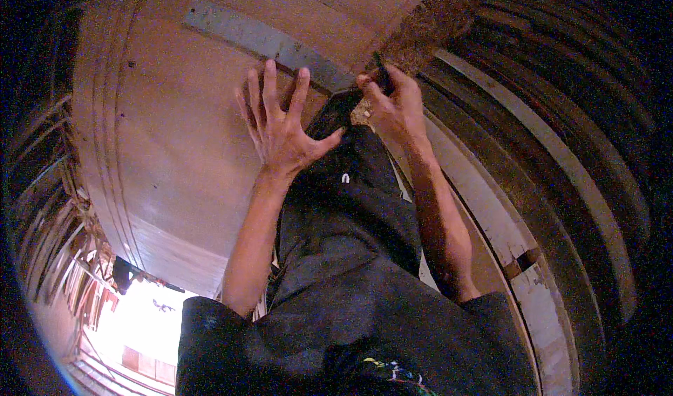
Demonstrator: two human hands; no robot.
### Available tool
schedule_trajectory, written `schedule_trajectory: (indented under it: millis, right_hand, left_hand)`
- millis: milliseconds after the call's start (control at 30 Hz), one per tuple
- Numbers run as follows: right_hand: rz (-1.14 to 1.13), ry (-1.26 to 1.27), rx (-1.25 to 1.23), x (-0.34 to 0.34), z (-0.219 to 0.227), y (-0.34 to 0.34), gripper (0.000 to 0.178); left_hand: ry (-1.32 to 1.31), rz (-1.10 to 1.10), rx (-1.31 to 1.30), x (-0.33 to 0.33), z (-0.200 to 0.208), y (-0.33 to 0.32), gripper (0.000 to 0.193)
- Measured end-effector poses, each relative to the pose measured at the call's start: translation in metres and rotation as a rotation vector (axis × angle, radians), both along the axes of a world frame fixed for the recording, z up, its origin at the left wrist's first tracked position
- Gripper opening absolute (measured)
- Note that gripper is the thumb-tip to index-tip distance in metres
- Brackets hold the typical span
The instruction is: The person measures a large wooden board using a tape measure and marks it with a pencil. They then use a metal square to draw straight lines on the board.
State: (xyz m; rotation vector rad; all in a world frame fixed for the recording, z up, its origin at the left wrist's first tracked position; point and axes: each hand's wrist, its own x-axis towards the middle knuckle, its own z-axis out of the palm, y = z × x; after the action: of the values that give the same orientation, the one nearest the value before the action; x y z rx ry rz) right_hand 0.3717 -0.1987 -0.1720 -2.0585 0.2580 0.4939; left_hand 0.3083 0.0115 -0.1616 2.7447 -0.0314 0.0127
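Note:
My left hand [280, 126] is spread wide, its fingers stretched out above a large light-brown wooden panel [189, 130]. Its fingertips reach the near edge of a flat pale-grey strip [238, 29] lying across the panel; whether they touch it I cannot tell. To the right, my right hand [399, 108] is closed around a slim dark pen-like stick [381, 68], which pokes up past the thumb and fingers. That hand is close to the strip's right end, by the panel's edge. The stick's lower part is hidden in the fingers.
Brown sawdust or shavings [438, 24] lie beyond my right hand. Long boards [547, 144] run along the right side. Several thin wood strips [52, 249] stand at the left, near a bright opening [144, 326] at lower left.

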Motion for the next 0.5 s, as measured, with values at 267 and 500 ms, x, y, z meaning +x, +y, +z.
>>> schedule_trajectory:
  millis: [267,500]
  right_hand:
    - [-0.018,0.189,0.028,0.043,0.037,-0.017,0.017]
    - [-0.056,0.18,0.157,0.038,0.036,-0.022,0.023]
  left_hand:
    - [0.04,0.021,0.007,0.03,0.007,-0.024,0.113]
    - [0.077,0.054,0.004,0.03,0.015,-0.03,0.114]
